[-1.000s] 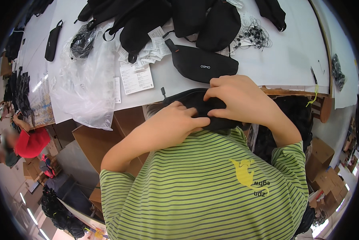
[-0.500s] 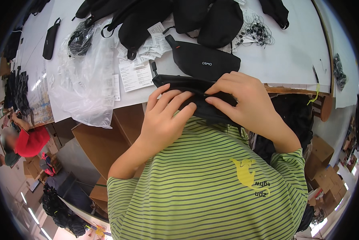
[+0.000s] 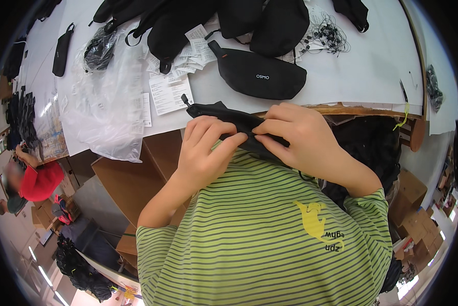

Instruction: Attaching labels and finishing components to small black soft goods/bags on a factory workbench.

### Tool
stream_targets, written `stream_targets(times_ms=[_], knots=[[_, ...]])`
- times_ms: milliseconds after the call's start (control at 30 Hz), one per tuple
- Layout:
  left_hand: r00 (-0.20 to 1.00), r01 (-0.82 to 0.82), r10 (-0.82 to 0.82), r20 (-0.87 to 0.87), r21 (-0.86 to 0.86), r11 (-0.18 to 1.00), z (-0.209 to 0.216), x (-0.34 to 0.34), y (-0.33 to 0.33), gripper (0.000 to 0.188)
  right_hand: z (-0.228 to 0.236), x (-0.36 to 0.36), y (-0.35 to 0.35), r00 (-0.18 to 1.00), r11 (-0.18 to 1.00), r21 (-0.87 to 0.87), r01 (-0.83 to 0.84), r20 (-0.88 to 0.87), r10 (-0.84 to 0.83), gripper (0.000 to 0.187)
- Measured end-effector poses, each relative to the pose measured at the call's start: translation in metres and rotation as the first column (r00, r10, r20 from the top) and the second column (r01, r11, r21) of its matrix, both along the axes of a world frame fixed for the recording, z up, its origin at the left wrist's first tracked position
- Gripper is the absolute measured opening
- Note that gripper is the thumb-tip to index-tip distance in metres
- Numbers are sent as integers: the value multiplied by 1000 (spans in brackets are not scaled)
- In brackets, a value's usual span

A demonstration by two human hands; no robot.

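Note:
Close to my body, at the table's front edge, I hold a black fabric pouch with a zipper pull sticking out at its left end. My left hand is closed on the pouch's near side. My right hand pinches the pouch further right, its thumb and forefinger close to my left fingertips. Whatever small part lies between those fingertips is hidden. Just beyond, a similar black pouch with pale lettering lies flat on the table.
More black pouches are heaped at the back over paper slips. A clear plastic bag hangs over the front edge at left. Tangled black cords lie back right. An open cardboard box stands below; a person in red is far left.
Both hands have shifted slightly left with the pouch and come closer together. The pouch's left end has moved down and left, away from the pouch lying on the table.

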State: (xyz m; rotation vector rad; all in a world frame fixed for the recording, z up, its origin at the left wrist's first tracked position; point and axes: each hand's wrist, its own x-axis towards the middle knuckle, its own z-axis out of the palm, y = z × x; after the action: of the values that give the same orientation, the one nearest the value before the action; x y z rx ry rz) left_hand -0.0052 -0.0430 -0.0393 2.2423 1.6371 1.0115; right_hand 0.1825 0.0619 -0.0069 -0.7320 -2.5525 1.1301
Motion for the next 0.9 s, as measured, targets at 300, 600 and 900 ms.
stream_targets(times_ms=[300,600,900], knots=[[998,-54,56,-20,88,995,0,2,-4,23,3,-6,1,993,994,49,-93,-68,96,11],[993,-117,117,-8,36,992,18,11,4,26,12,-4,7,975,976,147,-158,-131,177,16],[990,-130,130,53,-7,991,35,-16,16,33,22,-12,36,968,924,-339,-176,-230,100,28]])
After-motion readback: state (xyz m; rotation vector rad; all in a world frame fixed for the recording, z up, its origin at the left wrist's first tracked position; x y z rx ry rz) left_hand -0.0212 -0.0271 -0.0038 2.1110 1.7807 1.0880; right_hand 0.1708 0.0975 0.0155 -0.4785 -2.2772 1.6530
